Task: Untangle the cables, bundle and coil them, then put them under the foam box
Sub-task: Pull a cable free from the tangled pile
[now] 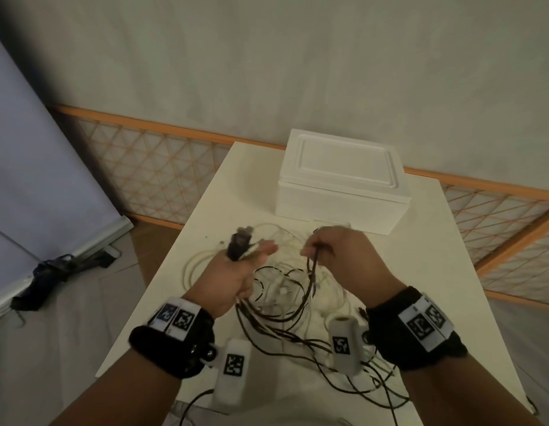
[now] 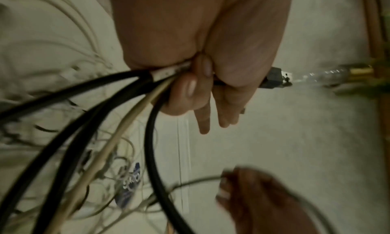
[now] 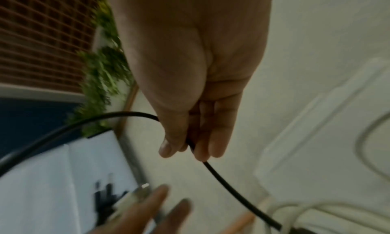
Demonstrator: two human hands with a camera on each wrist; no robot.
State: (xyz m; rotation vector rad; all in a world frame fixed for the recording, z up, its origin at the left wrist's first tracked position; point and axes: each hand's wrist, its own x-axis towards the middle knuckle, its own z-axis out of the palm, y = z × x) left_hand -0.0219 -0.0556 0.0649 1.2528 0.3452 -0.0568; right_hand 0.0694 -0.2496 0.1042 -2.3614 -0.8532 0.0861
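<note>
A tangle of black and white cables (image 1: 285, 299) lies on the white table (image 1: 420, 272), in front of the white foam box (image 1: 341, 182). My left hand (image 1: 236, 272) is raised over the tangle and grips a bunch of cable ends (image 2: 147, 80), black and white, with dark plugs (image 1: 241, 241) sticking out past the thumb; two fingers (image 2: 204, 120) point straight. My right hand (image 1: 337, 256) is level with it to the right. It pinches one thin black cable (image 3: 232, 191) between thumb and fingertips (image 3: 202, 152), and the cable hangs down to the pile.
The foam box stands at the table's far edge, close behind my right hand. White tagged devices (image 1: 233, 373) hang under both wrists above the near cables. Left of the table a blue-white panel (image 1: 36, 179) leans, with dark gear (image 1: 49, 272) on the floor. An orange lattice fence (image 1: 150, 167) runs behind.
</note>
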